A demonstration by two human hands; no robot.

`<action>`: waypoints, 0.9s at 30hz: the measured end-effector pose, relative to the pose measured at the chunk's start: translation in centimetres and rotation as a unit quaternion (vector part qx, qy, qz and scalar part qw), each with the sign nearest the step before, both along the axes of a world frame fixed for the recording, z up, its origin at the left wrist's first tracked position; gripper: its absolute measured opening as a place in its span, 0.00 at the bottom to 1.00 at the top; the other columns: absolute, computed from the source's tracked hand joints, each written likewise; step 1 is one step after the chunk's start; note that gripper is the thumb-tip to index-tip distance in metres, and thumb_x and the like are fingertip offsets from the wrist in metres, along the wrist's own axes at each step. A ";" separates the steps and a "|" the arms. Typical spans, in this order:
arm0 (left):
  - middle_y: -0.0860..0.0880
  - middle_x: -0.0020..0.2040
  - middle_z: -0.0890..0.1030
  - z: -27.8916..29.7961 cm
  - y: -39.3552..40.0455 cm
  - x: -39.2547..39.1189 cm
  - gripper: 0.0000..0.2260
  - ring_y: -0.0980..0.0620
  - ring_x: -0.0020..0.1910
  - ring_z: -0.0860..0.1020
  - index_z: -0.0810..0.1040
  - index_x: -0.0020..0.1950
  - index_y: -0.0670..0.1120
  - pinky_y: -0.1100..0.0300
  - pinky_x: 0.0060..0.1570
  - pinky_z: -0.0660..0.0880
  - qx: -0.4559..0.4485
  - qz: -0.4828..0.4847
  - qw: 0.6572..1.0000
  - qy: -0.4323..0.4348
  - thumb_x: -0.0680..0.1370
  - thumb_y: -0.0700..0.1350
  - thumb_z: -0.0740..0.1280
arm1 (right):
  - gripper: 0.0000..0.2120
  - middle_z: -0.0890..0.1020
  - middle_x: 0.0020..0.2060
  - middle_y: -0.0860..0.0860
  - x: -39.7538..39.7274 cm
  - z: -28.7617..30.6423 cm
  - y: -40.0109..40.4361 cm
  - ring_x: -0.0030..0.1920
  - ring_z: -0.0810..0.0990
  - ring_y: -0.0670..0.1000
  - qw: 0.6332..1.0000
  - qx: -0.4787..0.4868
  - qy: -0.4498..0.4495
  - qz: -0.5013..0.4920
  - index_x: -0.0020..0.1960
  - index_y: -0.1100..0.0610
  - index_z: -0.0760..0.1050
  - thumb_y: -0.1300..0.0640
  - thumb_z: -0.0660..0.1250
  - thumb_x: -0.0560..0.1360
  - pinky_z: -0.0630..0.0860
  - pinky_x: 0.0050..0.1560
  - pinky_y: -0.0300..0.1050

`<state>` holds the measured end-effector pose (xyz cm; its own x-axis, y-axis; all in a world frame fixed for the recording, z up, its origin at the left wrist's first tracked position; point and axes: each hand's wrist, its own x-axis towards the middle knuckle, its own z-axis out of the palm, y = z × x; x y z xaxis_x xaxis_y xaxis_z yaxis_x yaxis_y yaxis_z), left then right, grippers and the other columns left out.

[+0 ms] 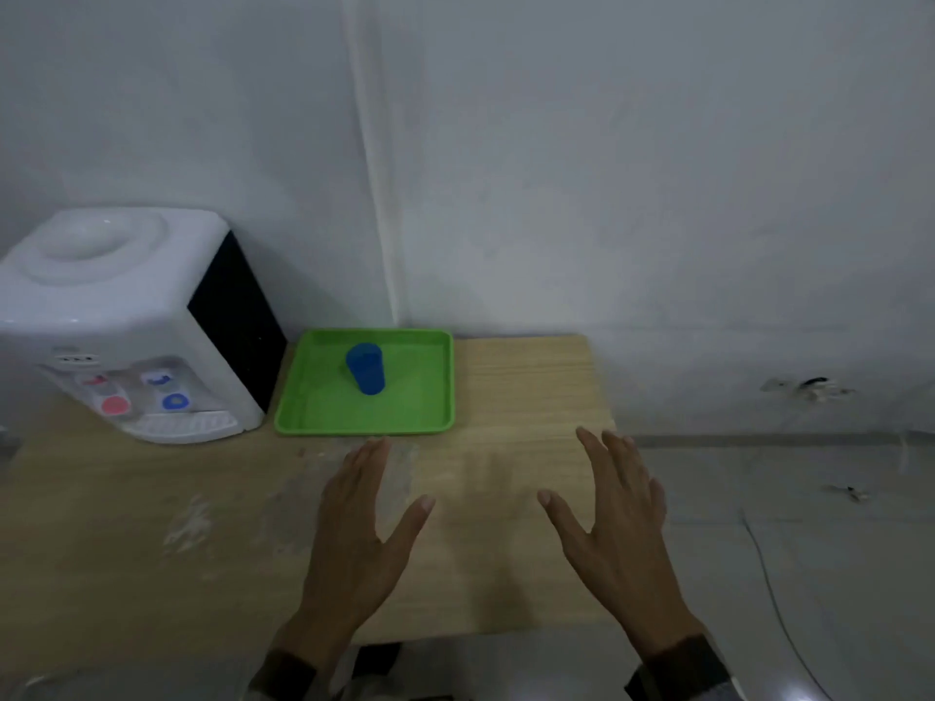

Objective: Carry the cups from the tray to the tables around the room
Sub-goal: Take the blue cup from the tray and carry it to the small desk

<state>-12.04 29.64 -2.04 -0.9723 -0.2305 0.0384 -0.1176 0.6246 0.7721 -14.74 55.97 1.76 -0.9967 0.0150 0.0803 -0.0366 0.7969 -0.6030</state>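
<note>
One blue cup (365, 368) stands upright in the green tray (324, 414), towards its back left. The tray lies on a wooden table (516, 397) against the wall. My left hand (362, 528) hovers over the table just in front of the tray, fingers spread, holding nothing. My right hand (614, 518) is held out to the right of it, also spread and holding nothing, near the table's right edge. Neither hand touches the cup or the tray.
A white countertop water dispenser (136, 321) with red and blue taps stands left of the tray. A grey wall rises directly behind the table. To the right lies grey floor with a thin cable (774, 599) running across it.
</note>
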 end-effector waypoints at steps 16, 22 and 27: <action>0.42 0.89 0.43 -17.4 -22.3 -18.8 0.42 0.40 0.87 0.39 0.50 0.89 0.53 0.31 0.82 0.47 -0.203 -0.057 0.974 -0.084 0.81 0.75 0.49 | 0.35 0.66 0.78 0.52 -12.6 -9.3 -24.1 0.80 0.60 0.52 0.998 -0.026 -0.044 0.034 0.80 0.52 0.59 0.37 0.63 0.79 0.64 0.76 0.63; 0.40 0.89 0.46 -21.9 -24.3 -22.6 0.43 0.39 0.88 0.44 0.55 0.88 0.52 0.38 0.82 0.36 -0.214 -0.051 0.968 -0.119 0.80 0.75 0.51 | 0.43 0.63 0.80 0.51 -18.6 -12.9 -27.8 0.80 0.62 0.51 0.993 -0.068 -0.088 0.036 0.82 0.53 0.54 0.39 0.69 0.76 0.66 0.75 0.61; 0.38 0.88 0.50 -23.7 -24.3 -23.4 0.43 0.39 0.88 0.48 0.58 0.88 0.52 0.35 0.82 0.35 -0.231 -0.036 0.968 -0.091 0.79 0.74 0.56 | 0.49 0.59 0.82 0.50 -24.3 -16.0 -31.4 0.81 0.59 0.50 0.991 -0.072 -0.107 0.033 0.82 0.53 0.51 0.36 0.72 0.72 0.62 0.78 0.59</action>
